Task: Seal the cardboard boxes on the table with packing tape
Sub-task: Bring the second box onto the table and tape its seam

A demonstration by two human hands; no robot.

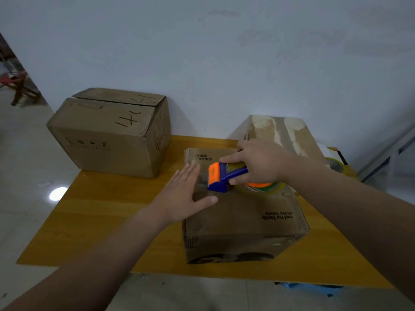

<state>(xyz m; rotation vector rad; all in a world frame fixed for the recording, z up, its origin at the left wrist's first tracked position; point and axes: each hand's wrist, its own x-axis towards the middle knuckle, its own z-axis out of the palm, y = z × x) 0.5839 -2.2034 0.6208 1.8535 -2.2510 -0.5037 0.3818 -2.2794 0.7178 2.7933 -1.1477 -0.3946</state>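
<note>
A cardboard box (244,221) with printed text stands in front of me on the yellow table (101,221). My right hand (258,162) grips a blue and orange tape dispenser (222,178) that rests on the box's top near the middle seam. Its roll of clear tape (265,187) shows below my palm. My left hand (184,194) lies flat with fingers spread on the left part of the box top, just beside the dispenser's blade end. A strip of shiny tape runs under both hands.
A larger box (107,131) with black marker writing stands at the table's back left, overhanging the edge. Another box (283,133) with torn white patches stands behind at the right, against the wall. A spare tape roll (336,164) lies at the far right.
</note>
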